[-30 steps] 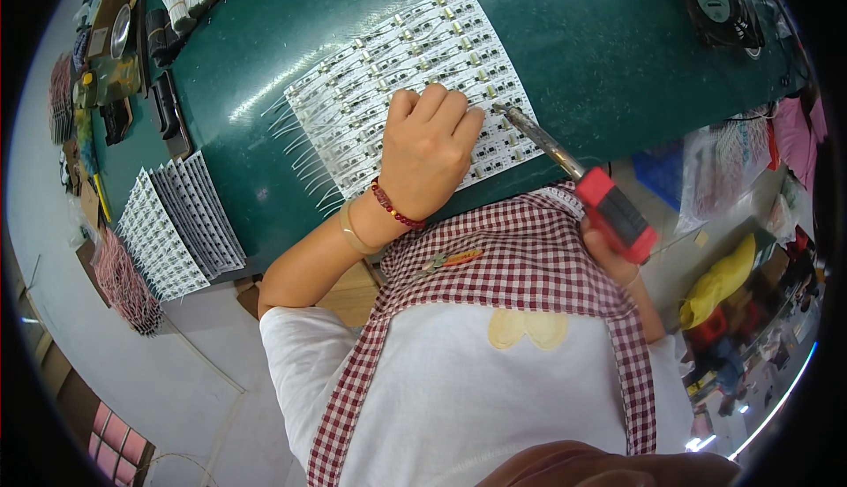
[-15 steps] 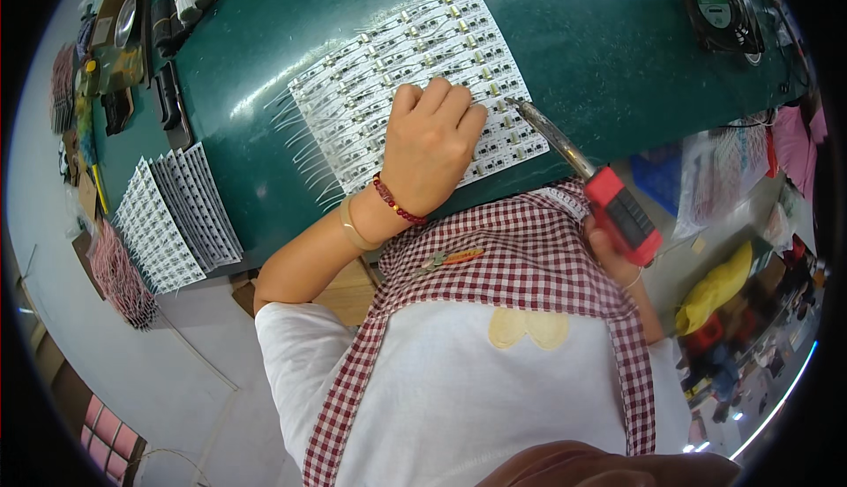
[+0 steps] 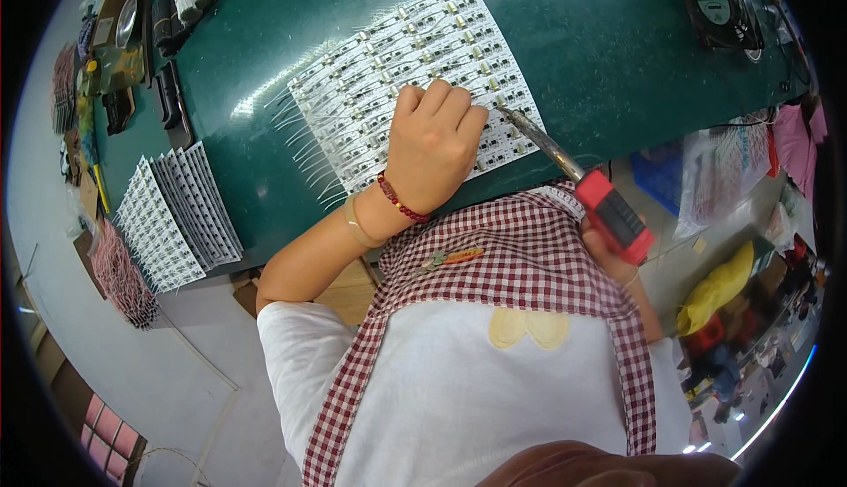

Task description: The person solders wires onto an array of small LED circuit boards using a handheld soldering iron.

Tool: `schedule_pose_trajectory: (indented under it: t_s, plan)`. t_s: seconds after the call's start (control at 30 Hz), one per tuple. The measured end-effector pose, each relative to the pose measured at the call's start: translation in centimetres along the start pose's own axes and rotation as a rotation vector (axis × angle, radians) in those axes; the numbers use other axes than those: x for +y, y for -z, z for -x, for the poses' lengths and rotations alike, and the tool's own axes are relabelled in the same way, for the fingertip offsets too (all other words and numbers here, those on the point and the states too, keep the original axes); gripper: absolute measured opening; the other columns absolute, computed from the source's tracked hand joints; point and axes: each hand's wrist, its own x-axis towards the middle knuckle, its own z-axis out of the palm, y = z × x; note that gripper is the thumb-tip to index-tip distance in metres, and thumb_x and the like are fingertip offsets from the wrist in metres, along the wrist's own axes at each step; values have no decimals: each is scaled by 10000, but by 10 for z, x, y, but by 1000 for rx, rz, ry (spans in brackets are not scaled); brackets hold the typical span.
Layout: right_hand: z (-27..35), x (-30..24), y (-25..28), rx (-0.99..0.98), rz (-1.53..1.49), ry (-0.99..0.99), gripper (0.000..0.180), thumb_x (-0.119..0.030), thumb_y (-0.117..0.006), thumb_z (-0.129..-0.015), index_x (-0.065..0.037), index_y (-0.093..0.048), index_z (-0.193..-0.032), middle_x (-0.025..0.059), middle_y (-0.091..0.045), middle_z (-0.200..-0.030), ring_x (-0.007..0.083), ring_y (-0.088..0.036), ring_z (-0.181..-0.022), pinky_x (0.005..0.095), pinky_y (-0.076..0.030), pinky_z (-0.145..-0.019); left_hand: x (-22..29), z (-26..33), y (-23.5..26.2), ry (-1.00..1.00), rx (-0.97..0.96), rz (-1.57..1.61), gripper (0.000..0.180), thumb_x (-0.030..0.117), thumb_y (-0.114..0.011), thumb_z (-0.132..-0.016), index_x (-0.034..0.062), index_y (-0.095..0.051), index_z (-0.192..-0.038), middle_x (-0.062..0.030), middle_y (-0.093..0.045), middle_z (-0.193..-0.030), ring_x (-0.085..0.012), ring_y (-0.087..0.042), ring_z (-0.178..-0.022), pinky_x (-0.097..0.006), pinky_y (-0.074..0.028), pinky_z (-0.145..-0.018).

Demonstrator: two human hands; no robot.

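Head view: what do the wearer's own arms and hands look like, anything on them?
Left hand: no glove; dark red bead bracelet with gold-coloured beads at the wrist, pale beige bangle farther up; short white sleeve. Right hand, partly hidden: no glove visible, thin light band at the wrist.

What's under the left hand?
The left hand covers part of the white circuit-board sheet, which shows to its left, right and beyond. Anything held or lying directly beneath the hand is hidden.
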Motion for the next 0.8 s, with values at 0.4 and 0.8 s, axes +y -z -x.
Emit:
schedule_pose_trajectory:
  t_s: [0.4,0.8]
  plan:
    - [17,8,1,49,-125,-125,236,-178,-727,-753,-7,-658,-899,93,-630,-790,225,-614,-630,320,-485,-576,3,0,0,-7,-19,-28,136,52,-702,-684,99,-640,-796,-15,-488,-720,-197,-496,-724,-342,-338,-655]
    - [-18,-13,-7,249,-717,-215,473,-349,-578,-921,12,-427,-1187,69,-490,-588,123,-438,-465,252,-391,-479,29,27,29,77,-182,104,283,115,-734,-702,95,-653,-973,-34,-584,-939,-208,-545,-832,-351,-382,-689]
